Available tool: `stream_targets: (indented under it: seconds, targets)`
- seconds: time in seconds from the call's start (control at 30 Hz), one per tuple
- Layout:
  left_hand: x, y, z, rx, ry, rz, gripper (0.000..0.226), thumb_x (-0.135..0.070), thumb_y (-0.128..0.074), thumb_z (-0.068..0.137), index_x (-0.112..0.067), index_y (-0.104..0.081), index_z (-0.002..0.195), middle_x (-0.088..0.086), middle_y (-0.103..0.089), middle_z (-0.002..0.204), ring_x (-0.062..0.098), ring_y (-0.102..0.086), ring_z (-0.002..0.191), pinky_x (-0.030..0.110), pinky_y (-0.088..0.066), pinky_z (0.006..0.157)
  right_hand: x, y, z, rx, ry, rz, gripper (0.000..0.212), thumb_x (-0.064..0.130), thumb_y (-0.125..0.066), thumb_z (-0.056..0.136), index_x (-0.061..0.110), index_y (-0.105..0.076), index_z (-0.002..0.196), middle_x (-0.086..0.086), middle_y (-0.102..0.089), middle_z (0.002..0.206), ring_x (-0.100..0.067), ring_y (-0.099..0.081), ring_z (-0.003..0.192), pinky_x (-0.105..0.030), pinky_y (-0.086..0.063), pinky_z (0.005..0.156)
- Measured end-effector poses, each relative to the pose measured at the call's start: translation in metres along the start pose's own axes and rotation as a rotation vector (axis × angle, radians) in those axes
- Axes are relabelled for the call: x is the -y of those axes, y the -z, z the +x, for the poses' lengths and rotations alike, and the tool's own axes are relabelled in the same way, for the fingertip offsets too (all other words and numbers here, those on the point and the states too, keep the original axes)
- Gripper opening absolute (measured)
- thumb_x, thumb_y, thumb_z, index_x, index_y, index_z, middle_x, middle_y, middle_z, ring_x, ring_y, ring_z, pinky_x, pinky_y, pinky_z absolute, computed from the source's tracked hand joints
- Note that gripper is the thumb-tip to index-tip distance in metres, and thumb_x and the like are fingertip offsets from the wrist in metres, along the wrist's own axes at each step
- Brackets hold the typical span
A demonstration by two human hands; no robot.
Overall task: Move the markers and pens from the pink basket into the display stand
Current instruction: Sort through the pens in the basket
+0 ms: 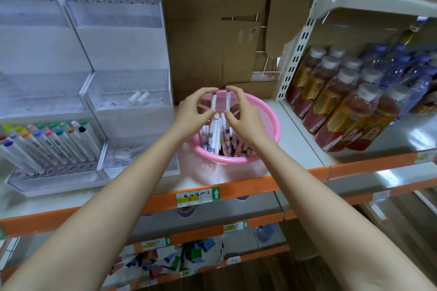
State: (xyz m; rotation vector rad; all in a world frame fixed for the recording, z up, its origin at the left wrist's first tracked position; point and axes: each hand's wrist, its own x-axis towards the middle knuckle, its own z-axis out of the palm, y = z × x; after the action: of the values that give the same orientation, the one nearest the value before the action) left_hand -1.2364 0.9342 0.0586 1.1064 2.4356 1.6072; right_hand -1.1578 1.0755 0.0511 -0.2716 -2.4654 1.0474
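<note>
Pinching a marker (pixel 213 101) each, L hand (pixel 195 110) & R hand (pixel 243 114) hover over pink basket (pixel 272 123).

I get bright, even light; glare on the bottles (pixel 350 111) at three o'clock, edges bowed and softly blurred.

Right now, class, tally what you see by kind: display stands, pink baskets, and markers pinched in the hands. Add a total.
Display stands, left and right: 2
Pink basket: 1
Markers pinched, one in the left hand, one in the right hand: 2
Total: 5
</note>
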Motion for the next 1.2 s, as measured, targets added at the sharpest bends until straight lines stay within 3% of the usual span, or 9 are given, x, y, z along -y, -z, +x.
stream_targets:
  seconds: [0.1,0.2,0.37,0.53,0.7,0.83,0.93,1.07,1.2]
  targets:
    - [-0.009,0.004,-0.005,-0.031,-0.054,0.003,0.045,-0.005,-0.068,0.080,-0.026,-0.059,0.118,-0.015,-0.061,0.113,0.004,-0.061,0.096,0.029,-0.057,0.079,0.012,0.003,-0.003,-0.038,0.034,0.033,0.056,0.008,-0.056,0.092,0.025,-0.035,0.141,0.003,-0.061,0.077,-0.007,-0.060,0.067,-0.014,-0.046,0.053]
    - [-0.019,0.013,-0.010,-0.089,-0.107,-0.030,0.047,-0.003,-0.067,0.079,-0.024,-0.057,0.120,-0.019,-0.059,0.111,0.004,-0.062,0.092,0.025,-0.055,0.080,0.023,0.004,-0.008,-0.066,0.071,0.042,0.057,0.011,-0.057,0.092,0.026,-0.034,0.141,0.002,-0.061,0.073,-0.010,-0.060,0.064,-0.026,-0.050,0.056]
    - [-0.034,0.036,-0.022,-0.191,-0.111,-0.064,0.045,-0.003,-0.068,0.083,-0.023,-0.056,0.122,-0.010,-0.061,0.085,0.004,-0.063,0.080,0.016,-0.052,0.075,0.048,-0.001,-0.018,-0.159,0.137,0.069,0.057,0.010,-0.055,0.091,0.028,-0.033,0.141,0.005,-0.057,0.072,-0.014,-0.059,0.061,-0.040,-0.053,0.059]
    - [-0.032,0.068,-0.040,-0.237,-0.107,-0.046,0.047,-0.007,-0.069,0.083,-0.027,-0.056,0.124,0.003,-0.066,0.091,0.011,-0.067,0.083,0.027,-0.057,0.077,0.075,-0.019,-0.023,-0.181,0.174,0.070,0.057,0.010,-0.057,0.091,0.027,-0.036,0.140,0.000,-0.060,0.078,-0.010,-0.058,0.062,-0.028,-0.047,0.059]
    - [-0.019,0.110,-0.064,-0.223,-0.096,0.013,0.047,-0.007,-0.070,0.084,-0.029,-0.057,0.123,0.004,-0.067,0.093,0.008,-0.067,0.080,0.030,-0.058,0.076,0.111,-0.051,-0.027,-0.147,0.230,0.092,0.054,0.005,-0.058,0.090,0.019,-0.038,0.139,0.002,-0.057,0.070,-0.003,-0.057,0.058,-0.013,-0.042,0.052]
    - [-0.007,0.153,-0.085,-0.261,-0.082,0.029,0.045,-0.008,-0.068,0.085,-0.034,-0.055,0.119,0.004,-0.067,0.091,0.009,-0.068,0.081,0.026,-0.058,0.074,0.141,-0.087,-0.028,-0.119,0.246,0.106,0.054,0.006,-0.058,0.091,0.015,-0.037,0.139,0.004,-0.057,0.066,0.001,-0.056,0.056,-0.020,-0.042,0.053]
    - [0.004,0.186,-0.100,-0.281,-0.078,0.064,0.045,-0.009,-0.069,0.085,-0.033,-0.055,0.121,0.004,-0.066,0.094,0.009,-0.067,0.082,0.022,-0.057,0.072,0.163,-0.115,-0.030,-0.086,0.257,0.107,0.053,0.005,-0.059,0.091,0.016,-0.037,0.139,0.007,-0.054,0.066,0.001,-0.056,0.057,-0.016,-0.042,0.054]
    - [0.022,0.223,-0.116,-0.312,-0.049,0.078,0.044,-0.011,-0.069,0.085,-0.031,-0.055,0.122,-0.004,-0.062,0.093,0.009,-0.067,0.082,0.031,-0.059,0.072,0.193,-0.148,-0.035,-0.031,0.273,0.131,0.053,0.006,-0.058,0.092,0.018,-0.038,0.138,-0.005,-0.058,0.069,-0.018,-0.060,0.061,-0.037,-0.050,0.060]
    - [0.038,0.251,-0.130,-0.338,-0.035,0.027,0.044,-0.005,-0.069,0.084,-0.033,-0.056,0.116,-0.011,-0.060,0.090,0.013,-0.067,0.080,0.037,-0.059,0.073,0.216,-0.176,-0.036,-0.009,0.300,0.139,0.054,0.002,-0.061,0.089,0.017,-0.040,0.136,0.006,-0.051,0.067,-0.018,-0.057,0.061,-0.033,-0.048,0.060]
